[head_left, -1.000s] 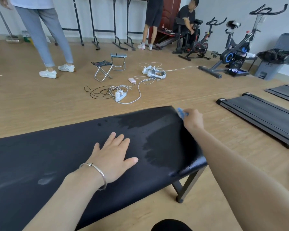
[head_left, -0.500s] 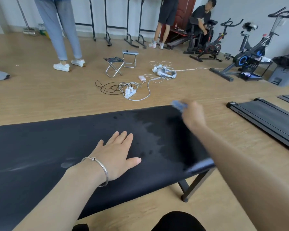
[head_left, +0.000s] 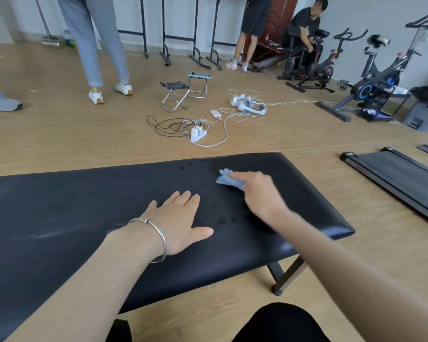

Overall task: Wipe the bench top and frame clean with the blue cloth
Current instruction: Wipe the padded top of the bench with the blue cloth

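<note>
A long black padded bench top (head_left: 59, 218) runs across the view, with damp patches near its right end. My left hand (head_left: 178, 223), wearing a silver bangle, lies flat on the padding with fingers spread. My right hand (head_left: 262, 193) holds the blue cloth (head_left: 226, 179) down on the bench top near the far edge, right of my left hand. Part of the cloth is hidden under my fingers, and the hand is blurred. A black leg of the bench frame (head_left: 282, 275) shows under the right end.
A flat treadmill (head_left: 393, 174) lies on the wooden floor to the right. Beyond the bench are a power strip with tangled cables (head_left: 198, 134), two small folding stools (head_left: 176, 95), exercise bikes (head_left: 371, 90) and several people (head_left: 97, 45).
My right hand has swept the blue cloth left from the bench's far right corner onto the top. My left hand stays flat on the padding. The camera has shifted slightly.
</note>
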